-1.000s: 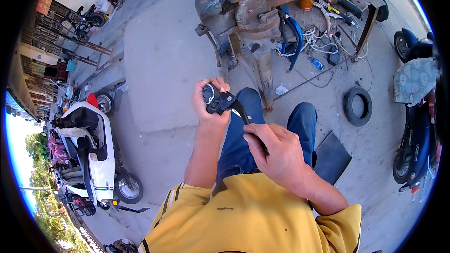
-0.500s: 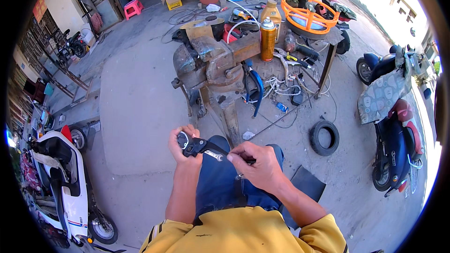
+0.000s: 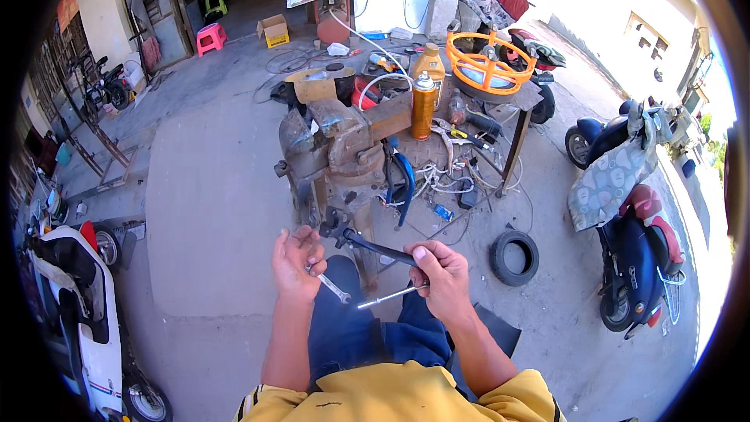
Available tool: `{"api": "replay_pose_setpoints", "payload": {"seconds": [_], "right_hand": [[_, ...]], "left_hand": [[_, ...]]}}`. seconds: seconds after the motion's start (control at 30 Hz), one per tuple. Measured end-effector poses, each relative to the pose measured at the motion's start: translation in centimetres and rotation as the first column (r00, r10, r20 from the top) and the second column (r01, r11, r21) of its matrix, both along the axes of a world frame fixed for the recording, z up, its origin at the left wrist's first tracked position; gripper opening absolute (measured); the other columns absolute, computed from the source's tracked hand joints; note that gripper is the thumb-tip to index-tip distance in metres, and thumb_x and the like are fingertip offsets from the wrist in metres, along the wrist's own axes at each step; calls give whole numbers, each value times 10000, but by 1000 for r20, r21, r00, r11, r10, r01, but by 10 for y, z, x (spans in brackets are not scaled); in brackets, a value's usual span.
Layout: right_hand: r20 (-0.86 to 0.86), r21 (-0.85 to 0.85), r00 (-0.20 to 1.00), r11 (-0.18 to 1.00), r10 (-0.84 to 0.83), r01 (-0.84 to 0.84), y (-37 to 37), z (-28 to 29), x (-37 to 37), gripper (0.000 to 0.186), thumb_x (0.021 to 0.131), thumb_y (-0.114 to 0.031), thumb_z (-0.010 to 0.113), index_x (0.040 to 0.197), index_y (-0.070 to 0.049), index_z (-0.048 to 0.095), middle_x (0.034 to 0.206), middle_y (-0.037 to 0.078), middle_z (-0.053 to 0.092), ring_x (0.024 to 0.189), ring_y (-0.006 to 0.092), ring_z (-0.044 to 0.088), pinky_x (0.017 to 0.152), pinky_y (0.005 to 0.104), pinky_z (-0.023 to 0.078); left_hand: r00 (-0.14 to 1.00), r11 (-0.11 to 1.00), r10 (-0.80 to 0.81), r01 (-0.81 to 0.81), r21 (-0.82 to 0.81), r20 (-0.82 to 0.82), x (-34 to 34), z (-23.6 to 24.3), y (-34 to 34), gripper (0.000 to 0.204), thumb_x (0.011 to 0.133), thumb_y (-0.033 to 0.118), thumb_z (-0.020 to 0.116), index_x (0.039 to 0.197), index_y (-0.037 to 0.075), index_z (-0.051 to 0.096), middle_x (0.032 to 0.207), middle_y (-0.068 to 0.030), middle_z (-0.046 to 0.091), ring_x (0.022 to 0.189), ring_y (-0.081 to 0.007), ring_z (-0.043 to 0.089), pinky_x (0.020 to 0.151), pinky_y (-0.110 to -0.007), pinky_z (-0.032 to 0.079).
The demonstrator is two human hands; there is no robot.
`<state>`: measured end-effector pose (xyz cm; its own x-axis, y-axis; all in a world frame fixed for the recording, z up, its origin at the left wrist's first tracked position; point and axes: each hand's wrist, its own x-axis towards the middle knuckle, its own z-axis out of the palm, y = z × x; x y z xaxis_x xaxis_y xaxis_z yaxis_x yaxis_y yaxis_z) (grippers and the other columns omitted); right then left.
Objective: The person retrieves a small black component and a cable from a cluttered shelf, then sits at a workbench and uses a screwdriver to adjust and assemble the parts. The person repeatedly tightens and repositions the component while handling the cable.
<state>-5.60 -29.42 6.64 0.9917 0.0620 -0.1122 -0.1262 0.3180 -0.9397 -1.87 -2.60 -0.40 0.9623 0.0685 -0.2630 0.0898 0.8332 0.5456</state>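
A small open-end wrench (image 3: pixel 333 287) slants down from the curled fingers of my left hand (image 3: pixel 297 262). My right hand (image 3: pixel 442 278) pinches the thin end of a long black bar with a bulky clamp-like head (image 3: pixel 375 245). That head points left, just beyond my left fingertips; whether they touch it I cannot tell. Also in my right hand is a thin silver rod (image 3: pixel 384 297), its free end toward the wrench. Both hands are over my blue-trousered legs, in front of a heavy rusty bench vise (image 3: pixel 345 148).
Behind the vise, a low metal bench holds an amber spray can (image 3: pixel 423 109), a gold oil bottle (image 3: pixel 431 61), pliers (image 3: pixel 449 137) and an orange ring frame (image 3: pixel 491 70). A small tyre (image 3: pixel 514 258) lies right. Scooters stand at the left (image 3: pixel 86 320) and right (image 3: pixel 644 266).
My left hand has let go of the black bar's head and keeps the wrench. The bar is now held by my right hand, and the silver rod shows more. The view has shifted.
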Motion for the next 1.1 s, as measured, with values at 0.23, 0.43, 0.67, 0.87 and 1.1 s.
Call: {"api": "replay_pose_setpoints", "payload": {"seconds": [0.23,0.43,0.67,0.87,1.1], "right_hand": [[-25,332,985,928,-173,171,8,-5,-5,430,1058,-310,622,1333,20,603,711,-7,571,515,0,442,387,141,346],[-22,333,973,916,-228,223,22,-22,-5,530,1059,-335,617,1402,60,529,720,-17,542,573,3,445,386,151,337],[22,184,992,976,-121,115,41,-58,-10,322,1079,-195,581,1337,-9,624,770,-9,544,608,22,441,449,178,346],[-44,-56,998,998,34,-36,52,-78,-20,277,1086,-206,570,1215,4,696,773,-33,544,573,16,417,468,187,333],[-83,-158,986,975,145,-157,49,-77,-27,315,1073,-282,607,1159,-2,723,820,-10,634,576,16,457,487,189,350]], "left_hand": [[1000,986,-6,8,-168,11,-4,-6,4,413,987,423,616,1094,26,663,1015,-124,674,595,-114,379,453,-238,273],[976,956,-214,220,-194,49,-28,-5,-27,466,1023,456,558,1140,18,666,1078,-125,675,609,-104,383,454,-226,287],[994,865,-23,72,-496,105,-27,-1,-39,301,1012,304,590,1075,12,634,961,-97,574,617,-116,371,469,-250,291],[970,926,61,33,-377,236,-27,15,-43,225,1008,254,575,1049,37,619,900,-81,555,622,-116,375,472,-249,303],[940,975,218,-197,-105,262,-24,10,-64,138,983,212,576,998,75,561,889,-61,550,664,-106,412,503,-246,332]]}}
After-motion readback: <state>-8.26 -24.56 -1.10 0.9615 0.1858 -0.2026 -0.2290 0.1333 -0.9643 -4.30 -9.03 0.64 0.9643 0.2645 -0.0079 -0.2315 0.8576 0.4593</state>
